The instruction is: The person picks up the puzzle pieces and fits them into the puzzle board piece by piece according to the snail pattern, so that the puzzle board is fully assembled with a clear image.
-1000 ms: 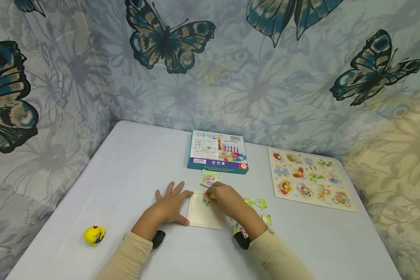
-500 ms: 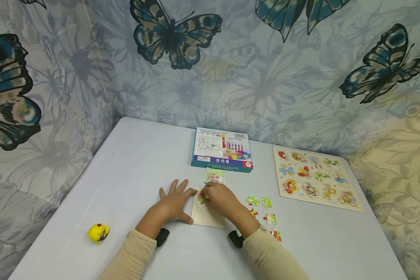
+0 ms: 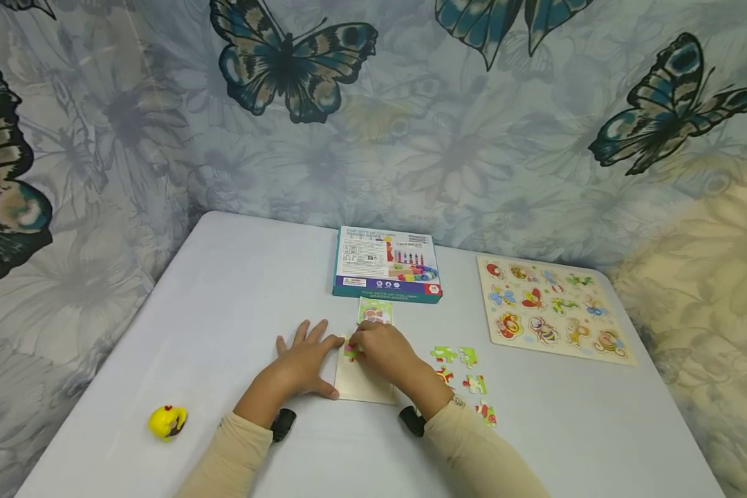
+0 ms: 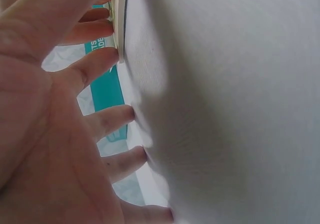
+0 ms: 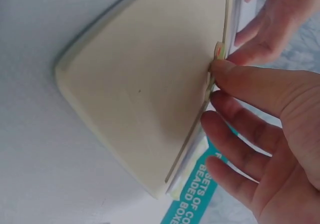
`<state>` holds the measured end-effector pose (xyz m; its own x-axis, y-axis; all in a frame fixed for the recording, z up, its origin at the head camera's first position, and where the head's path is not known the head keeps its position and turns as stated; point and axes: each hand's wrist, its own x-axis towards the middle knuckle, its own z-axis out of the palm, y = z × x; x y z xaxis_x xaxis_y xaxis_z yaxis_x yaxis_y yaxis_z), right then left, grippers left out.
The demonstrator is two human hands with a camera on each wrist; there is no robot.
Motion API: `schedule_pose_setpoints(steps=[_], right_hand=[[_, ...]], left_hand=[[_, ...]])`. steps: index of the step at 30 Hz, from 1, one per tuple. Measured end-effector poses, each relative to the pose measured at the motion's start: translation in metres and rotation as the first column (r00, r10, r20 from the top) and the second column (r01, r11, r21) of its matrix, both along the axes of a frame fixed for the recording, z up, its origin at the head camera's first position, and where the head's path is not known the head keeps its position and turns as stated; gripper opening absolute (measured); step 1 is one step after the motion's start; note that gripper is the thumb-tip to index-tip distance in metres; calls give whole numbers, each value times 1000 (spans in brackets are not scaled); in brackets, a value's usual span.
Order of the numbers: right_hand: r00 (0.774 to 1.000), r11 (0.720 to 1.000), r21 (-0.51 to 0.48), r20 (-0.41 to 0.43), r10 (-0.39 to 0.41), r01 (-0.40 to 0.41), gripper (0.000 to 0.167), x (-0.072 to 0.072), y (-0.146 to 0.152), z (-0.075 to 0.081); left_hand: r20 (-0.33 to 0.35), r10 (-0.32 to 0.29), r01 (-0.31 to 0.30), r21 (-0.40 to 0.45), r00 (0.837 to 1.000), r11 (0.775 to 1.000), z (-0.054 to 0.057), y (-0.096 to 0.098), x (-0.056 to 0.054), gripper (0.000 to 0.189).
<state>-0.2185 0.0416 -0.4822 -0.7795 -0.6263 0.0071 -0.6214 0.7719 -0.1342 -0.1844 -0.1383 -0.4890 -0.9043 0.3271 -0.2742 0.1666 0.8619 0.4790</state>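
Note:
A pale square wooden board (image 3: 364,389) lies on the white table between both hands. My left hand (image 3: 295,366) rests with fingers spread, its index finger and thumb touching the board's left edge. Over the far left corner, my right hand (image 3: 387,353) pinches a small green and pink puzzle piece (image 3: 349,351) between thumb and index finger. In the right wrist view the piece (image 5: 218,49) sits at the board's edge, partly covered by the thumb. Just beyond the board lies a small green picture card (image 3: 375,310), its lower part hidden by the right hand.
Several loose puzzle pieces (image 3: 475,384) lie right of the right hand, some hidden by the wrist. A teal and white box (image 3: 386,266) lies behind the card. An insect puzzle board (image 3: 561,348) is at the far right, a yellow toy (image 3: 167,422) at the left.
My right hand has carried the puzzle piece left across the board's far edge to its left corner. More loose pieces show beside the wrist. The left hand keeps its place on the board.

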Motion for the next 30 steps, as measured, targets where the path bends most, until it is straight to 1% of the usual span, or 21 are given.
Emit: schedule_pose_setpoints(steps=[4, 8, 10, 13, 17, 21, 24, 26, 30], right_hand=[[999, 1000, 10, 49, 11, -12, 23, 2, 0, 4], [996, 1000, 20, 87, -14, 13, 29, 6, 10, 10], [996, 999, 14, 81, -38, 37, 30, 7, 23, 14], [994, 996, -9, 69, -86, 87, 33, 8, 48, 22], [984, 987, -9, 67, -162, 163, 32, 9, 87, 27], [964, 967, -5, 76, -255, 257, 31, 12, 122, 24], [950, 953, -14, 81, -302, 304, 28, 15, 141, 18], [946, 949, -21, 83, -313, 316, 26, 17, 149, 14], [946, 948, -37, 89, -313, 317, 24, 20, 159, 7]], left_hand=[[2, 15, -15, -1, 1000, 1000, 4, -3, 4, 88], [10, 12, -12, -6, 1000, 1000, 6, -3, 7, 88], [12, 10, -10, -11, 1000, 1000, 6, -1, 7, 89], [10, 8, -8, -12, 1000, 1000, 4, 3, 6, 90], [5, 9, -9, -5, 1000, 1000, 0, 8, 5, 90], [-2, 2, -2, 1, 1000, 1000, -1, 8, 6, 91], [-6, -3, 3, 2, 1000, 1000, 0, 7, 7, 91], [-5, -4, 4, 0, 1000, 1000, 2, 5, 7, 91], [-3, -15, 15, 0, 1000, 1000, 5, 4, 8, 90]])
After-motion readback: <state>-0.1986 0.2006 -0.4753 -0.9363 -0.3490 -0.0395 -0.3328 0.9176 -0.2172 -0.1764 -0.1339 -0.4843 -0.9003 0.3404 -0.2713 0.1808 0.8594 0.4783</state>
